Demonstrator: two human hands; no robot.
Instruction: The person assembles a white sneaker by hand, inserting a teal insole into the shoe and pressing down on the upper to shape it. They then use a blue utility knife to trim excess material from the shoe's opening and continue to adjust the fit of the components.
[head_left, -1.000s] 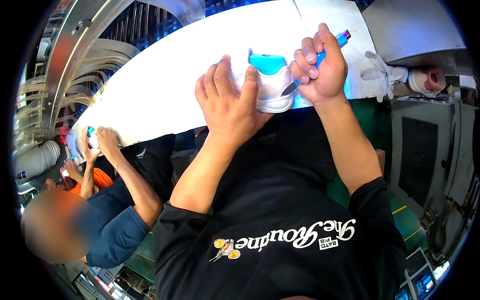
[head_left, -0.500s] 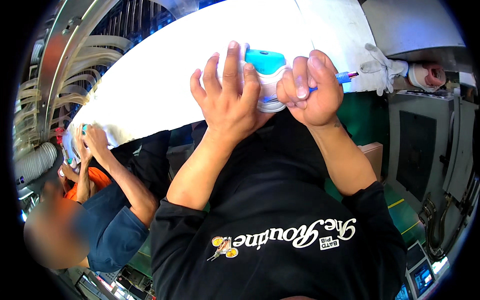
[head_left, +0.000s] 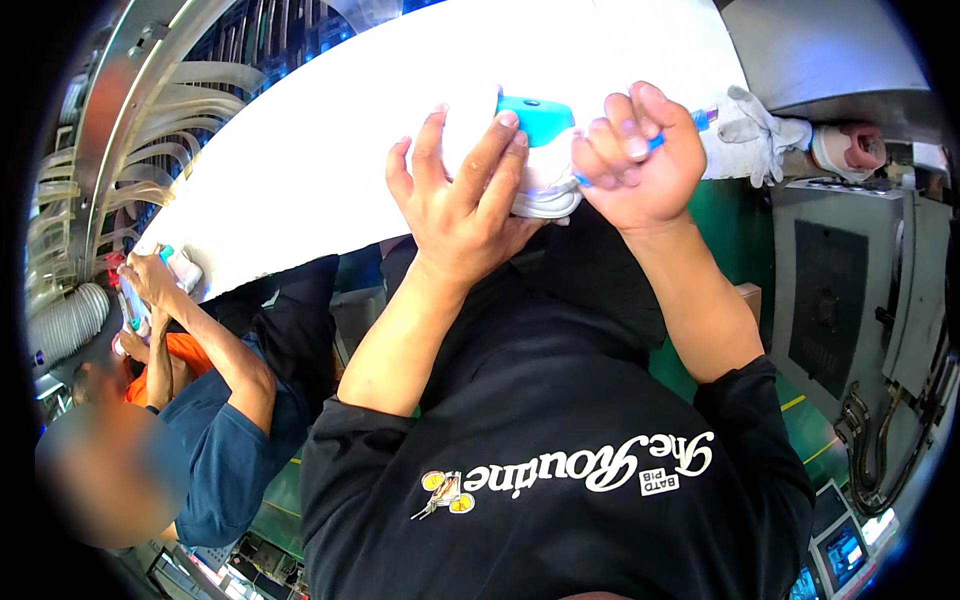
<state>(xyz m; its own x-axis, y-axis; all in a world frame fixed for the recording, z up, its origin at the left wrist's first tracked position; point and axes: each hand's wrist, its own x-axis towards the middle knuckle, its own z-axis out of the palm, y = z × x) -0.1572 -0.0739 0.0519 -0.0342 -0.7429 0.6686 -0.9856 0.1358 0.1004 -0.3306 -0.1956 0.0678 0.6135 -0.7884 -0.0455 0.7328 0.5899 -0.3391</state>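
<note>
A white shoe [head_left: 548, 172] with a teal shoe last [head_left: 538, 122] in its opening is held over the white worktable. My left hand [head_left: 455, 205] is closed around the left side of the shoe, its fingers over the upper. The thumb side is hidden beneath. My right hand [head_left: 648, 165] curls around a slim blue pen-like tool [head_left: 704, 119] at the shoe's right end. One end of the tool sticks out right of the fist; its other end shows by the shoe's edge. Whether that end touches the shoe I cannot tell.
The white worktable [head_left: 330, 170] curves away to the left. White gloves [head_left: 752, 132] and a pink-and-white shoe [head_left: 848, 150] lie at the right, above a grey cabinet [head_left: 835, 290]. A co-worker's hand [head_left: 148, 275] handles another white shoe [head_left: 183, 268] at the far left.
My right hand has moved slightly up and right with the blue tool. The shoe has tilted so more of its sole edge shows. The co-worker's hands have shifted left.
</note>
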